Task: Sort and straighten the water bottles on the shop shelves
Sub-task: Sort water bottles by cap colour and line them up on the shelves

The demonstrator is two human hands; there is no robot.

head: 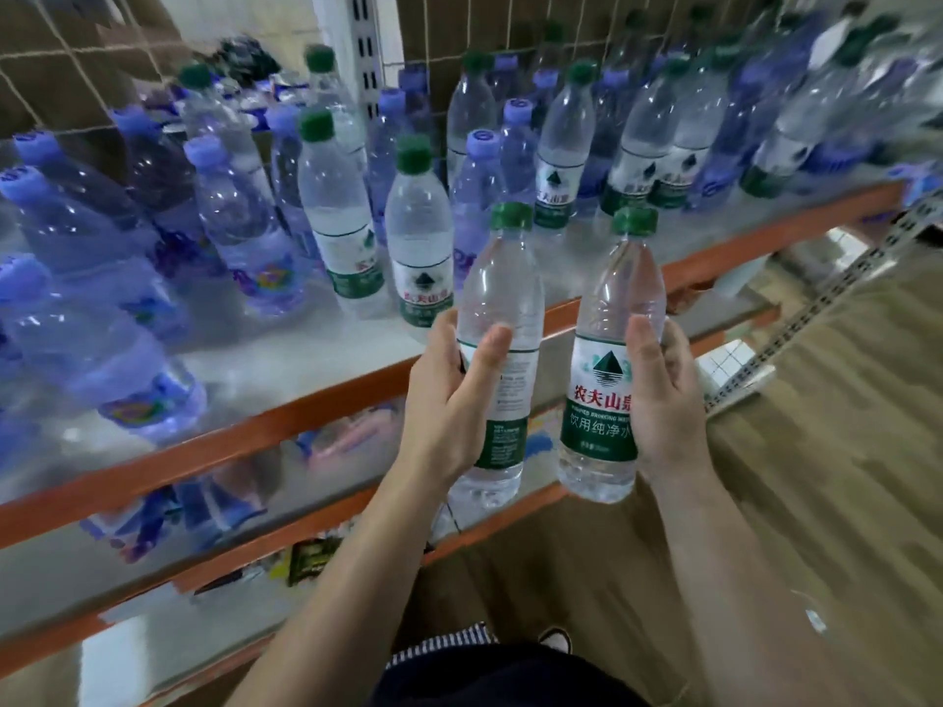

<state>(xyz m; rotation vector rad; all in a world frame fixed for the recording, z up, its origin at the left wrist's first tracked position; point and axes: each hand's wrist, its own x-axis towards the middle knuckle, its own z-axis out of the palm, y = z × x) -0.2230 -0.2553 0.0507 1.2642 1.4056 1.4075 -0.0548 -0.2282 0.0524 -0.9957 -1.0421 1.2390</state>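
**Two bottles held at the shelf's front edge**

Our left grip (449,400) curls round a green-capped bottle (502,298). Our right grip (663,400) holds a second bottle (612,318). Both are upright, just before the shelf's (219,443) front edge. Farther back, green-capped shelf bottles (418,232) stand mixed with blue-capped bottles (240,222).

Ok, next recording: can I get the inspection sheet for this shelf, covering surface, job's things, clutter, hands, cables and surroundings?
Surface: top shelf, pale board with an orange front edge; lower shelves beneath.
Job's things: green-capped bottles and purple-capped bottles stand mixed together on it.
Clutter: blurred packets on the lower shelf, kind unclear.
Hands: left hand grips the left bottle, right hand grips the right bottle; both green-capped, upright, in front of the shelf edge.
Cables: nothing seen.
Surroundings: tiled wall behind, wood-pattern floor at right.
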